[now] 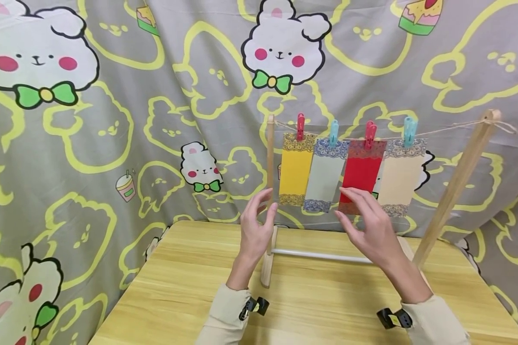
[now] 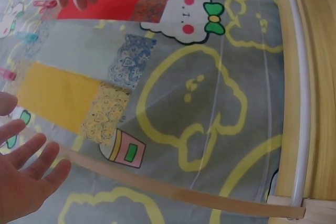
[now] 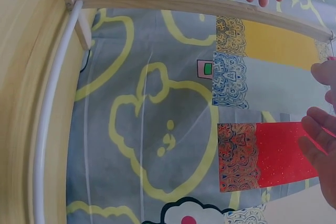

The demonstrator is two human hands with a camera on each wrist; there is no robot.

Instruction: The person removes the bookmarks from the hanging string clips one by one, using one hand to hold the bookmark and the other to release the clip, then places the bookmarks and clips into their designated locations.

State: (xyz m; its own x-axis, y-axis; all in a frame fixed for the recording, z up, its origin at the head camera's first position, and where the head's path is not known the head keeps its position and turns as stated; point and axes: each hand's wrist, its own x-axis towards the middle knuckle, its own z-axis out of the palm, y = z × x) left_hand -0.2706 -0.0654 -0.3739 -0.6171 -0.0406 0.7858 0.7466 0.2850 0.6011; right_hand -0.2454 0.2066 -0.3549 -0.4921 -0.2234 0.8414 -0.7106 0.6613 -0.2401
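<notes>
A yellow card [image 1: 294,167], a pale grey-blue card [image 1: 325,177], a red card [image 1: 366,165] and a cream card [image 1: 399,177] hang in a row from a thin string [image 1: 451,128]. Each has patterned ends and its own clothespin at the top, such as a pink one [image 1: 300,127] and a light-blue one [image 1: 409,133]. My left hand [image 1: 256,227] is raised beside the left wooden post, fingers spread and holding nothing. In front of the red card's lower part, my right hand [image 1: 370,230] is held up with thumb and fingers apart, nothing between them.
The string runs between the left wooden post [image 1: 270,158] and the right wooden post [image 1: 455,187]. A white rod [image 1: 323,256] joins them low down, over a wood-grain table [image 1: 190,273]. Behind hangs a grey curtain [image 1: 237,129] with cartoon prints.
</notes>
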